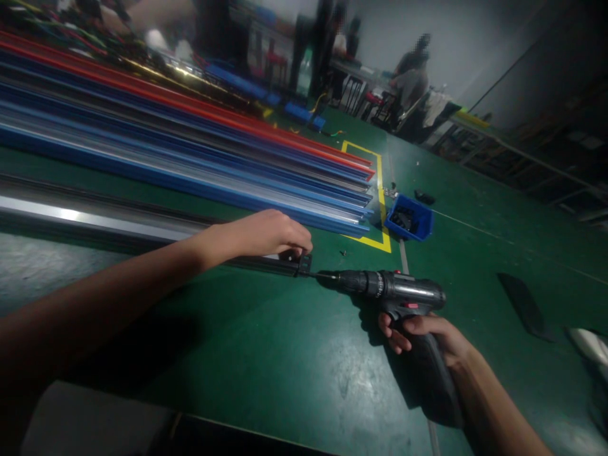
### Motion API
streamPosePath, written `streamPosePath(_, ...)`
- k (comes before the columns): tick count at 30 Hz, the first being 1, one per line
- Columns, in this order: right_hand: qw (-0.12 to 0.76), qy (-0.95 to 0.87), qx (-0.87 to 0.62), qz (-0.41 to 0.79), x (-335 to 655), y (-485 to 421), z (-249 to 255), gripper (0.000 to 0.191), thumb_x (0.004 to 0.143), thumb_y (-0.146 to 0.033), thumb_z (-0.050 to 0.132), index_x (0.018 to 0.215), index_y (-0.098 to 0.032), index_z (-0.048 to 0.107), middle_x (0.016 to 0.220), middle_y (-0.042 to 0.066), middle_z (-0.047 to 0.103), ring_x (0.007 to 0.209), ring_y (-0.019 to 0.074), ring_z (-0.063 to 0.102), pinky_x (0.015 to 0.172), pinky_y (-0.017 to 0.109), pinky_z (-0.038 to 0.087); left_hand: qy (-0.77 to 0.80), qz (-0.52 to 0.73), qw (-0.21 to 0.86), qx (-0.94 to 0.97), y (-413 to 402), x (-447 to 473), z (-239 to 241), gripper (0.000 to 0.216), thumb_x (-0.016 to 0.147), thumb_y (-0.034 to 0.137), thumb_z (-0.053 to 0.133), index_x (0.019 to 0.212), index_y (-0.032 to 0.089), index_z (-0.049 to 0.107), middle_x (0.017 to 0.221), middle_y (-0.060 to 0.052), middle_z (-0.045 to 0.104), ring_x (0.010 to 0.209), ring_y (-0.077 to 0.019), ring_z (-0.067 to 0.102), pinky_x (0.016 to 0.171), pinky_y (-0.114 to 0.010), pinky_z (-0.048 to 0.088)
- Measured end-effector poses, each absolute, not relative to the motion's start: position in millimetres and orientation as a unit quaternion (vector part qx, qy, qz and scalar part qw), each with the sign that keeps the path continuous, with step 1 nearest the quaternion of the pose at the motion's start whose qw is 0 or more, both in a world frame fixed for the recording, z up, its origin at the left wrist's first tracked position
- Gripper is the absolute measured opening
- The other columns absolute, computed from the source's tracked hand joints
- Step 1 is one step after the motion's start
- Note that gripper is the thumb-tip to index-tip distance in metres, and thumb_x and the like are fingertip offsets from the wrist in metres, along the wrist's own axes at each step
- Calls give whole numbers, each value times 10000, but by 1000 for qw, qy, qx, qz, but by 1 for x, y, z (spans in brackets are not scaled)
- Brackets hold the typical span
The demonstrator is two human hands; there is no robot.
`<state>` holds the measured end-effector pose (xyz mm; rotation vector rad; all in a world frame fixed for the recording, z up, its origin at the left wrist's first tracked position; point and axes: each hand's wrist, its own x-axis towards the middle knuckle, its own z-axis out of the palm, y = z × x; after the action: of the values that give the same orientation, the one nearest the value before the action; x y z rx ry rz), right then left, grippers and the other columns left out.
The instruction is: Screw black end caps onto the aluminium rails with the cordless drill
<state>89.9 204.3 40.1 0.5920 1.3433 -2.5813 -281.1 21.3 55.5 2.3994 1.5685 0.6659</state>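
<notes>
A long silver and black metal rail (95, 223) lies across the green table (266, 354). My left hand (266, 234) is closed over the rail's right end, pressing on a small black end piece (297, 261). My right hand (422, 332) grips the handle of a black cordless drill (394, 290). The drill lies level, and its bit tip touches the end piece from the right.
A stack of long blue, red and grey profiles (190, 152) lies behind the rail, its ends inside a yellow taped outline (380, 202). A blue bin (409, 218) of dark parts stands right of the stack. A flat black strip (525, 305) lies far right. Other people work at the back.
</notes>
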Motion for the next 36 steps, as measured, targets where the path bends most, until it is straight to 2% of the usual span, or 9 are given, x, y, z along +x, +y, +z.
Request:
streamPosePath(13, 86, 457, 198, -863, 92, 206, 39, 309, 832, -232, 747, 1096, -72, 767, 986, 124, 746, 695, 132, 664, 736, 283, 579, 533, 218, 95, 812, 23, -281, 56, 257, 930, 103, 548, 969, 256, 751, 1005, 14, 773, 863, -115, 707, 740, -212, 457)
streamPosePath(21, 93, 453, 195, -865, 93, 207, 38, 303, 841, -236, 755, 1106, -88, 751, 1005, 116, 735, 701, 124, 654, 754, 290, 572, 522, 254, 99, 808, 22, -280, 58, 253, 918, 128, 570, 960, 284, 764, 904, 27, 766, 776, -113, 694, 695, -207, 453)
streamPosePath(28, 90, 458, 198, -862, 93, 206, 37, 297, 836, -231, 753, 1097, -90, 759, 992, 114, 739, 694, 128, 654, 732, 284, 577, 522, 255, 91, 809, 22, -282, 56, 265, 911, 125, 574, 978, 296, 765, 916, 28, 768, 798, -122, 700, 691, -212, 450)
streamPosePath(36, 86, 467, 201, -857, 92, 206, 39, 304, 836, -233, 746, 1089, -65, 758, 981, 126, 733, 678, 122, 643, 726, 276, 582, 537, 223, 114, 806, 21, -280, 59, 226, 966, 151, 546, 961, 253, 748, 917, 19, 755, 804, -112, 681, 716, -218, 435)
